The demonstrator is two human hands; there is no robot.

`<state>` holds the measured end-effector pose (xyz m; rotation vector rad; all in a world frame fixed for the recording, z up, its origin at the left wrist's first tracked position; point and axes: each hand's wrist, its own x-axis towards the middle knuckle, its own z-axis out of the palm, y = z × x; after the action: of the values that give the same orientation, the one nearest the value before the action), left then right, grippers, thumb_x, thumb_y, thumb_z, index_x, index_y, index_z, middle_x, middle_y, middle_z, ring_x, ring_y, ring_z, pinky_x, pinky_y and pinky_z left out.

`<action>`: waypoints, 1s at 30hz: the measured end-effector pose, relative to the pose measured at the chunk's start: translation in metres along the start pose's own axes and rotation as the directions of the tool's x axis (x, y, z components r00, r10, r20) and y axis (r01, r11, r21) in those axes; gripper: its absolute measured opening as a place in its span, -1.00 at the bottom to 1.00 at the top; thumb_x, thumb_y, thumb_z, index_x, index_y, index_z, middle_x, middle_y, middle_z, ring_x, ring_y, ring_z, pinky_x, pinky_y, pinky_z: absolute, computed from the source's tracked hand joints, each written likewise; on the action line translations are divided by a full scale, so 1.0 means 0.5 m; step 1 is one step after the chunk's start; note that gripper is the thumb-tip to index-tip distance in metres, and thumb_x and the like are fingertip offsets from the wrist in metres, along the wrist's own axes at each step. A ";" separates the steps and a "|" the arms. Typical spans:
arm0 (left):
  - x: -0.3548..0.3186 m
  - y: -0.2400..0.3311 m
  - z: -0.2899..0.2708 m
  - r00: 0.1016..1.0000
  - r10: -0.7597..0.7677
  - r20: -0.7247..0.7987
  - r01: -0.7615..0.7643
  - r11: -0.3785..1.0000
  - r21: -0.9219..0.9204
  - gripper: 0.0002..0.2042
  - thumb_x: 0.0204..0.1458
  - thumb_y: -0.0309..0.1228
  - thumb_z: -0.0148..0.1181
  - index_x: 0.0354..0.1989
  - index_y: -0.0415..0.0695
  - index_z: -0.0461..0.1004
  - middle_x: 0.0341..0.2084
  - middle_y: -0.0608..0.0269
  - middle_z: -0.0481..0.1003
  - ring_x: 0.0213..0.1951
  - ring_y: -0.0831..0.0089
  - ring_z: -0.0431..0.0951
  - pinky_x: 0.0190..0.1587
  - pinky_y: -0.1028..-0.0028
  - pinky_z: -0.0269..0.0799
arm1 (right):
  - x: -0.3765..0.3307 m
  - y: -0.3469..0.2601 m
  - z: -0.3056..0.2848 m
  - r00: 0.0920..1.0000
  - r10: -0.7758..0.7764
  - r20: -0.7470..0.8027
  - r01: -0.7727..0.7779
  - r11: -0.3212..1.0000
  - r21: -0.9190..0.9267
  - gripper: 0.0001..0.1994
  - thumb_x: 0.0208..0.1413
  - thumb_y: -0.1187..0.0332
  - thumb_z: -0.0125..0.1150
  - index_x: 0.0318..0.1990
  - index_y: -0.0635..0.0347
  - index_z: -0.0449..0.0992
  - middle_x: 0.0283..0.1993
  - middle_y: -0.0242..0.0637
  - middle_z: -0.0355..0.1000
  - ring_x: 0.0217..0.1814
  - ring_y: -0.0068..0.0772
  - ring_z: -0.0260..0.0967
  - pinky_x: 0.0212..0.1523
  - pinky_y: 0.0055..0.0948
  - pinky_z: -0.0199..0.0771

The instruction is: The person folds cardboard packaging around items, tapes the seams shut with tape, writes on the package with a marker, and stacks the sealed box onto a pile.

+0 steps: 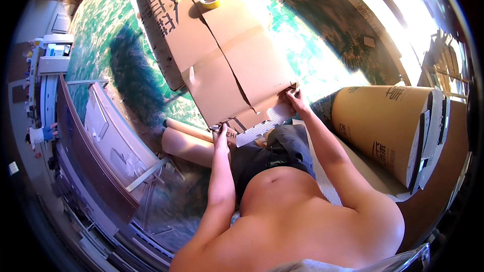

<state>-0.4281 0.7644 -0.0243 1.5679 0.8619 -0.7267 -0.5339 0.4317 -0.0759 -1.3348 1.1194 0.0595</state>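
Observation:
In front of me lies a long, flat cardboard box (237,55) with a seam down its middle and dark print. My left hand (220,135) is closed on the box's near left corner, by a folded end flap. At the near right corner, the fingers of my right hand (297,99) are closed on the cardboard edge. Between my hands, corrugated cardboard (267,123) shows at the near end. A yellow roll of tape (212,5) rests on the far part of the box. The undersides of both grips are hidden.
A large printed roll of cardboard (375,128) lies to my right. Brown cardboard rolls (189,146) lie left of my legs. Farther left stands a dark-edged rack of pale panels (108,126). Another person (40,134) is at the far left. The floor (96,45) is mottled green.

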 end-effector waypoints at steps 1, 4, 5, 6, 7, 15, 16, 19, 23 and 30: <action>0.027 -0.035 -0.055 0.998 0.013 0.060 -0.014 1.000 0.027 -0.67 0.13 -0.28 0.28 0.04 0.03 0.38 -0.08 0.39 0.49 -0.02 0.43 0.48 0.03 0.24 0.39 | -0.034 -0.013 0.009 0.998 0.033 0.044 -0.040 0.984 0.171 -0.43 0.16 0.37 0.24 0.30 0.13 0.18 0.04 -0.08 0.44 -0.02 -0.35 0.44 -0.08 -0.32 0.51; 0.028 -0.029 -0.013 0.995 0.072 -0.065 -0.077 0.993 -0.088 -0.71 0.09 -0.47 0.24 -0.04 -0.12 0.34 -0.28 0.20 0.51 -0.22 0.32 0.57 -0.29 0.30 0.56 | -0.035 0.007 -0.013 0.992 0.107 -0.067 -0.093 0.978 0.187 -0.25 0.11 0.53 0.12 0.43 0.02 -0.07 -0.13 -0.08 0.49 -0.29 -0.37 0.53 -0.45 -0.43 0.51; 0.034 -0.001 0.001 0.997 0.048 -0.055 -0.055 0.990 -0.128 -0.74 0.06 -0.59 0.18 -0.07 -0.19 0.36 -0.28 0.12 0.52 -0.26 0.28 0.59 -0.29 0.24 0.58 | -0.010 -0.013 -0.006 0.972 0.199 -0.121 -0.181 0.973 0.142 -0.25 0.09 0.54 0.09 0.43 0.02 -0.07 -0.24 -0.13 0.47 -0.39 -0.39 0.50 -0.56 -0.45 0.42; 0.067 0.014 -0.001 1.000 -0.019 -0.022 0.014 0.974 -0.225 -0.76 0.03 -0.66 0.08 -0.11 -0.22 0.38 -0.30 0.10 0.52 -0.27 0.23 0.61 -0.29 0.20 0.61 | 0.014 -0.044 0.005 0.943 0.285 -0.175 -0.269 0.957 0.109 -0.24 0.06 0.55 0.06 0.43 0.02 -0.08 -0.34 -0.18 0.45 -0.48 -0.41 0.48 -0.66 -0.48 0.32; 0.105 0.003 -0.045 0.995 -0.084 0.058 0.101 0.885 -0.454 -0.78 0.03 -0.62 0.05 -0.13 -0.23 0.38 -0.31 0.07 0.52 -0.26 0.19 0.61 -0.26 0.16 0.63 | 0.004 -0.104 0.039 0.918 0.353 -0.182 -0.262 0.881 0.393 -0.25 0.02 0.54 0.03 0.42 -0.01 -0.02 -0.47 -0.24 0.36 -0.64 -0.44 0.37 -0.76 -0.49 0.13; 0.031 0.114 -0.058 0.926 -0.202 0.319 0.322 0.863 -0.389 -0.31 -0.01 -0.53 0.07 0.33 -0.23 -0.08 -0.12 -0.32 0.42 -0.20 -0.04 0.58 -0.04 0.14 0.59 | 0.000 -0.204 0.028 0.943 0.263 0.202 -0.331 0.763 0.555 -0.06 0.02 0.52 0.21 0.47 -0.01 -0.28 -0.17 -0.11 0.40 -0.40 -0.34 0.48 -0.42 -0.42 0.59; 0.008 0.132 -0.029 0.965 -0.077 0.251 0.135 0.965 -0.224 -0.10 -0.02 -0.57 0.15 0.44 -0.18 -0.32 -0.10 -0.29 0.42 -0.21 0.01 0.59 -0.13 0.24 0.63 | -0.004 -0.204 0.028 0.988 0.108 0.112 -0.151 0.838 0.524 -0.08 0.03 0.52 0.24 0.47 0.04 -0.24 -0.19 -0.19 0.39 -0.36 -0.42 0.46 -0.34 -0.45 0.56; 0.040 0.223 -0.048 0.945 -0.079 0.316 -0.080 0.883 0.462 0.11 -0.08 -0.46 0.44 0.46 -0.13 -0.40 -0.53 0.16 0.54 -0.55 0.44 0.54 -0.56 0.53 0.38 | -0.021 -0.167 0.019 0.976 -0.193 -0.097 0.204 0.972 0.115 -0.22 0.03 0.39 0.37 0.40 0.15 0.08 -0.40 -0.41 0.37 -0.37 -0.56 0.32 -0.30 -0.51 0.39; 0.118 0.471 0.064 0.906 0.324 0.273 -0.346 0.191 0.919 -0.33 -0.05 -0.06 0.34 0.19 -0.20 0.35 -0.30 0.03 0.60 -0.41 0.24 0.61 -0.28 0.26 0.50 | 0.001 -0.202 -0.022 0.940 -0.313 -0.138 0.260 0.916 -0.305 -0.19 -0.08 0.27 0.49 0.34 0.14 0.19 -0.41 -0.28 0.47 -0.39 -0.50 0.41 -0.29 -0.44 0.46; 0.203 0.758 0.560 0.071 0.679 0.731 -0.902 -0.269 0.337 -0.62 0.05 -0.33 0.21 0.06 -0.15 0.45 -0.11 0.02 0.51 -0.03 0.11 0.51 0.04 0.21 0.41 | 0.040 -0.212 -0.060 0.986 -0.148 -0.073 0.073 0.789 -0.610 -0.03 -0.24 -0.08 0.50 0.37 -0.03 0.18 -0.12 -0.13 0.58 -0.07 -0.11 0.54 -0.07 -0.23 0.52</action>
<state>-0.0530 0.4706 0.0479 2.2424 -1.1592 -0.1236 -0.4772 0.3643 -0.0066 -2.0021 1.1650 0.2784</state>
